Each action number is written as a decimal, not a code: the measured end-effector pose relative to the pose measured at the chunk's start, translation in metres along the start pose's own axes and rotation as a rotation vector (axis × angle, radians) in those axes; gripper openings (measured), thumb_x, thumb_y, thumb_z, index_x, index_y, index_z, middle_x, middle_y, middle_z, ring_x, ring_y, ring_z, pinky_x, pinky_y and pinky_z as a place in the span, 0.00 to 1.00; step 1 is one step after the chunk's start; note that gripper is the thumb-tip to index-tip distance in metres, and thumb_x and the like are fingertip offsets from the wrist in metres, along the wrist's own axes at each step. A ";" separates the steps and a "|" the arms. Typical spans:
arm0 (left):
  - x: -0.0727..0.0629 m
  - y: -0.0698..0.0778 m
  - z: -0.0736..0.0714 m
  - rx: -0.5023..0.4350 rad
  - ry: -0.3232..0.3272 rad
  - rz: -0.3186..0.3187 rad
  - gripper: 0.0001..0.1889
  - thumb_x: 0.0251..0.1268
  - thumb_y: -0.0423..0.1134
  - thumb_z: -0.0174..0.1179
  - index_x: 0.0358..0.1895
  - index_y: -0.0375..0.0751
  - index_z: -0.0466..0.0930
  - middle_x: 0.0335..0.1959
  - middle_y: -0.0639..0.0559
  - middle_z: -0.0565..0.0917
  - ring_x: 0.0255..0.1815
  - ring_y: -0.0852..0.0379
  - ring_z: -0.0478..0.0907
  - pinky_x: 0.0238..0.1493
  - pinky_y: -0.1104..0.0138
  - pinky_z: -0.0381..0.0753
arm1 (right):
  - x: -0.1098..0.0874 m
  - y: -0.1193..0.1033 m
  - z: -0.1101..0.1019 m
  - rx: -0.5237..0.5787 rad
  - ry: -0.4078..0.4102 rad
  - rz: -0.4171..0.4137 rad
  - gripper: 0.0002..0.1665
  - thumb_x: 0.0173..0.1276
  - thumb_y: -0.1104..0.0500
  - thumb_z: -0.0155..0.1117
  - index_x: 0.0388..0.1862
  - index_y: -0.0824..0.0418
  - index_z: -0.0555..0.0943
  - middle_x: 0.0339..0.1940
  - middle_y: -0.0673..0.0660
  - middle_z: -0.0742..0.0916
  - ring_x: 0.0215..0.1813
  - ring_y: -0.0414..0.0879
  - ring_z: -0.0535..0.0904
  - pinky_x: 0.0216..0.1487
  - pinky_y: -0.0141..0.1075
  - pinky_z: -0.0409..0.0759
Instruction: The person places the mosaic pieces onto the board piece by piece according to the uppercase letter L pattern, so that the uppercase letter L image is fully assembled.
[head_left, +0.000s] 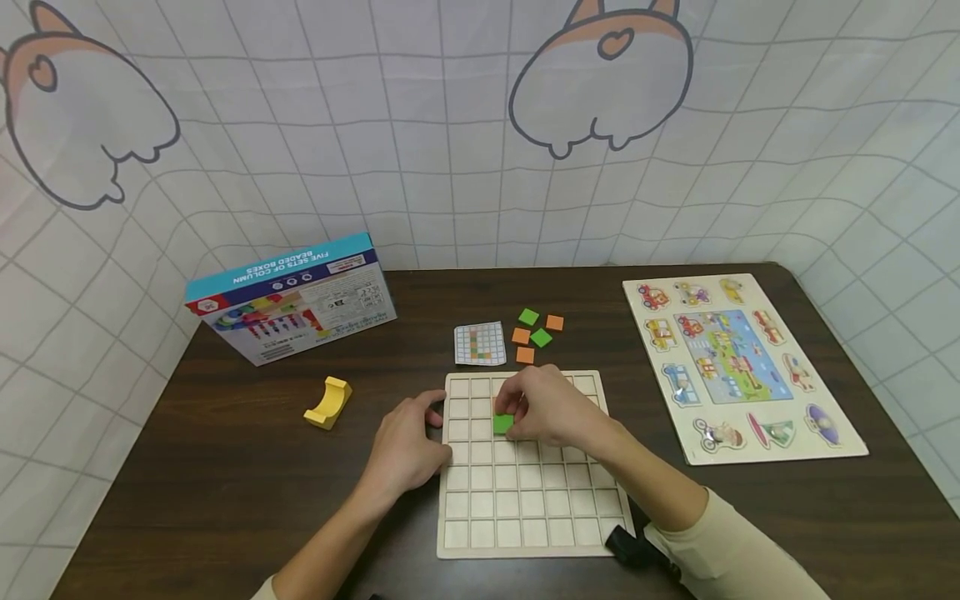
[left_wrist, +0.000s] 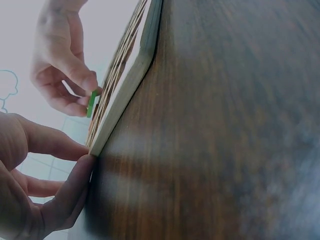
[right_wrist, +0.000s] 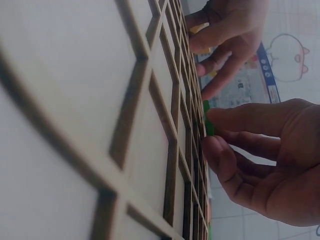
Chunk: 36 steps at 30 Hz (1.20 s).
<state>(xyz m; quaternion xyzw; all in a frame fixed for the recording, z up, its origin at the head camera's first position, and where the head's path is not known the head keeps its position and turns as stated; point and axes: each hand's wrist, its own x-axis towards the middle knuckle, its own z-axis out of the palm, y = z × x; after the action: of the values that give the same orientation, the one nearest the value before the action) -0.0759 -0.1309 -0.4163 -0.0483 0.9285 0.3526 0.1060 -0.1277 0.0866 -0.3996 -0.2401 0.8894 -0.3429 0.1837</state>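
My right hand (head_left: 551,408) pinches a green square tile (head_left: 503,424) between thumb and fingers, just over the upper left part of the wooden grid board (head_left: 517,504). In the right wrist view the green tile (right_wrist: 208,119) stands tilted on edge close to the grid. A sliver of orange shows beside these fingers, mostly hidden. My left hand (head_left: 408,442) rests against the board's left edge, its thumb and index finger spread along it. The left wrist view has the left hand's fingertips (left_wrist: 86,156) touching the board's rim.
Loose orange tiles (head_left: 525,355) and green tiles (head_left: 541,337) lie behind the board, beside a pattern card (head_left: 480,344). To the left are a yellow curved block (head_left: 328,403) and a toy box (head_left: 300,304). A picture puzzle board (head_left: 742,371) lies at right.
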 end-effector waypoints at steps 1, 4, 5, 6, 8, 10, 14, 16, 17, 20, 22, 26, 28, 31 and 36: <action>0.000 0.000 0.000 -0.001 -0.001 0.000 0.39 0.43 0.26 0.70 0.68 0.40 0.78 0.41 0.48 0.81 0.39 0.50 0.74 0.38 0.62 0.70 | 0.000 0.001 0.000 -0.001 0.000 -0.001 0.13 0.51 0.70 0.81 0.34 0.59 0.89 0.27 0.49 0.87 0.31 0.40 0.80 0.36 0.34 0.80; 0.000 0.000 0.000 -0.001 -0.002 0.000 0.39 0.44 0.26 0.70 0.68 0.39 0.78 0.41 0.48 0.81 0.39 0.50 0.74 0.37 0.62 0.70 | 0.001 0.002 0.001 -0.004 -0.002 0.001 0.13 0.51 0.70 0.82 0.34 0.58 0.89 0.27 0.49 0.86 0.31 0.41 0.79 0.36 0.34 0.80; 0.000 0.000 0.000 0.000 -0.001 0.001 0.39 0.44 0.26 0.70 0.68 0.39 0.78 0.41 0.48 0.81 0.39 0.50 0.74 0.37 0.62 0.70 | 0.001 0.002 0.001 -0.005 -0.001 0.000 0.13 0.51 0.70 0.82 0.34 0.58 0.89 0.27 0.49 0.86 0.31 0.40 0.79 0.36 0.34 0.80; 0.000 0.000 0.000 0.002 -0.001 0.002 0.39 0.44 0.26 0.70 0.68 0.39 0.78 0.41 0.48 0.81 0.39 0.50 0.74 0.37 0.62 0.70 | 0.001 0.002 0.001 -0.004 0.000 0.000 0.13 0.51 0.70 0.82 0.34 0.58 0.89 0.27 0.49 0.86 0.31 0.40 0.79 0.36 0.34 0.80; 0.000 0.000 0.000 0.003 0.000 0.003 0.39 0.44 0.26 0.70 0.68 0.39 0.78 0.41 0.48 0.81 0.39 0.50 0.74 0.38 0.62 0.70 | 0.001 0.002 0.001 -0.005 0.000 -0.001 0.13 0.51 0.70 0.82 0.34 0.58 0.89 0.27 0.48 0.86 0.31 0.41 0.79 0.36 0.34 0.80; 0.000 0.000 0.001 0.003 -0.002 0.000 0.39 0.44 0.26 0.70 0.68 0.39 0.78 0.41 0.48 0.81 0.39 0.50 0.74 0.38 0.62 0.70 | 0.001 0.002 0.001 -0.001 -0.003 -0.003 0.13 0.51 0.70 0.82 0.34 0.58 0.89 0.27 0.49 0.86 0.32 0.41 0.79 0.36 0.34 0.80; 0.000 0.000 0.001 0.003 -0.004 -0.002 0.39 0.44 0.26 0.70 0.68 0.39 0.78 0.41 0.49 0.81 0.39 0.50 0.74 0.37 0.62 0.70 | 0.001 0.003 0.002 0.009 -0.009 -0.007 0.14 0.50 0.71 0.81 0.33 0.58 0.88 0.27 0.50 0.87 0.32 0.41 0.79 0.36 0.34 0.80; 0.000 -0.001 0.001 0.002 -0.001 0.001 0.39 0.44 0.26 0.70 0.68 0.39 0.78 0.41 0.49 0.81 0.39 0.50 0.74 0.38 0.62 0.70 | 0.001 0.003 0.002 0.011 -0.009 -0.009 0.14 0.50 0.71 0.81 0.33 0.58 0.88 0.27 0.50 0.87 0.32 0.41 0.79 0.36 0.34 0.80; 0.000 -0.001 0.001 0.002 -0.001 0.002 0.39 0.44 0.26 0.70 0.68 0.39 0.78 0.41 0.49 0.81 0.39 0.50 0.74 0.38 0.62 0.70 | 0.001 0.002 0.002 0.012 -0.009 -0.010 0.14 0.50 0.71 0.81 0.33 0.58 0.88 0.28 0.51 0.87 0.32 0.41 0.79 0.36 0.34 0.80; 0.000 -0.001 0.001 0.006 0.004 0.008 0.39 0.43 0.26 0.70 0.68 0.39 0.78 0.41 0.49 0.81 0.40 0.50 0.74 0.39 0.61 0.70 | 0.002 0.002 0.002 0.014 -0.014 -0.013 0.14 0.50 0.71 0.81 0.34 0.59 0.88 0.28 0.51 0.87 0.32 0.42 0.79 0.36 0.34 0.80; 0.000 -0.001 0.001 0.011 0.008 0.011 0.39 0.43 0.26 0.70 0.68 0.39 0.78 0.41 0.49 0.81 0.40 0.50 0.74 0.40 0.61 0.71 | 0.002 0.002 0.001 0.016 -0.019 -0.019 0.14 0.50 0.71 0.81 0.34 0.59 0.88 0.28 0.52 0.87 0.32 0.41 0.79 0.36 0.34 0.80; 0.000 -0.001 0.001 0.015 0.011 0.013 0.39 0.43 0.26 0.70 0.68 0.39 0.78 0.41 0.49 0.82 0.41 0.49 0.75 0.40 0.60 0.71 | 0.002 0.002 0.001 0.020 -0.023 -0.030 0.14 0.50 0.72 0.80 0.34 0.59 0.88 0.29 0.53 0.88 0.32 0.41 0.80 0.36 0.33 0.80; 0.000 -0.001 0.001 0.014 0.011 0.013 0.39 0.43 0.26 0.70 0.68 0.39 0.78 0.41 0.49 0.82 0.40 0.49 0.75 0.40 0.61 0.71 | 0.002 0.002 0.000 0.020 -0.021 -0.033 0.15 0.49 0.72 0.80 0.34 0.59 0.88 0.30 0.53 0.88 0.32 0.40 0.80 0.36 0.33 0.80; -0.001 0.000 0.001 0.015 0.010 0.015 0.39 0.43 0.26 0.70 0.68 0.39 0.78 0.41 0.49 0.81 0.40 0.50 0.75 0.39 0.61 0.71 | 0.002 0.003 0.000 0.022 -0.017 -0.036 0.15 0.49 0.72 0.79 0.34 0.59 0.88 0.30 0.53 0.88 0.32 0.40 0.80 0.36 0.33 0.80; -0.001 0.000 0.001 0.015 0.013 0.018 0.39 0.43 0.26 0.70 0.68 0.39 0.78 0.40 0.49 0.81 0.40 0.49 0.75 0.40 0.60 0.71 | 0.002 0.003 -0.001 0.028 -0.016 -0.045 0.14 0.50 0.71 0.79 0.35 0.59 0.89 0.31 0.54 0.88 0.32 0.40 0.81 0.36 0.33 0.81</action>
<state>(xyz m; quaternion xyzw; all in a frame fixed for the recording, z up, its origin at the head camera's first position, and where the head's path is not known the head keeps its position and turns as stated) -0.0747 -0.1303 -0.4173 -0.0413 0.9323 0.3461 0.0970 -0.1306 0.0885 -0.4013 -0.2603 0.8774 -0.3572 0.1865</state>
